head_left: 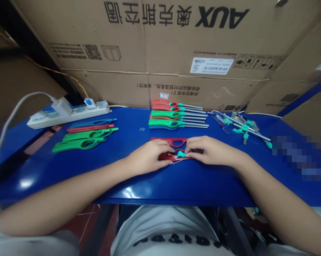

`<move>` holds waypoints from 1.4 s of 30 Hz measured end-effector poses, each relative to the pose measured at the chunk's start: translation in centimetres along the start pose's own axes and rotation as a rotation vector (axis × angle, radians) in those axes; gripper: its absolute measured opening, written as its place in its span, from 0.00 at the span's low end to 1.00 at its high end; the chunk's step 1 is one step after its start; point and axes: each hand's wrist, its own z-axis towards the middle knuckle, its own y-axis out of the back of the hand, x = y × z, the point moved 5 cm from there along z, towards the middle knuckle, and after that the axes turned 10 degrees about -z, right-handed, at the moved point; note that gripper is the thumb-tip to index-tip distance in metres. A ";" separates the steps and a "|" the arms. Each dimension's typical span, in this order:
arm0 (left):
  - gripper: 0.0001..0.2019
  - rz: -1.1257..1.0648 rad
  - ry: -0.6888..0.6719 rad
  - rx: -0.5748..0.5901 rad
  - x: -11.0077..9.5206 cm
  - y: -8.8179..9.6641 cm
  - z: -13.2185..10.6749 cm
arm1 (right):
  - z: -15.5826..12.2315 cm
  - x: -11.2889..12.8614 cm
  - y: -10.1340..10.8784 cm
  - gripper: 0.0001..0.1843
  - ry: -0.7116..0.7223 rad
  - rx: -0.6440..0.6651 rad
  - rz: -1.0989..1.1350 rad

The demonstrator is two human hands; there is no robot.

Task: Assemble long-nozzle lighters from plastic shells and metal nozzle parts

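Note:
My left hand (150, 155) grips a red lighter half-shell (164, 156) lying on the blue table, thumb on its near side and fingers on its far side. Inside the shell sit thin wires and a teal plastic part (181, 154). With thumb and forefinger, my right hand (203, 151) pinches at the teal part near the shell's right end. Just beyond, another red half-shell (173, 141) with a trigger opening lies partly behind my fingers. A thin rod (178, 161) shows along the near edge of the held shell.
Several long-nosed lighters (166, 113) lie in a row at the back. Loose green, red and blue shells (80, 144) are on the left, beside a white power strip (70, 113). Metal tubes and teal parts (241, 126) are heaped at the right. A cardboard wall (160, 53) stands behind.

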 end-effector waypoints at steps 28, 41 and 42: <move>0.14 -0.115 0.088 -0.016 0.7 0.0 0.2 | 0.2 0.8 -1.1 0.05 0.019 -0.006 -0.071; 0.16 -0.132 0.107 -0.017 0.7 0.1 0.3 | 0.5 1.2 -2.0 0.06 0.011 0.085 -0.290; 0.16 -0.132 0.103 -0.016 0.7 0.0 0.3 | 0.6 1.3 -2.0 0.06 0.017 0.083 -0.304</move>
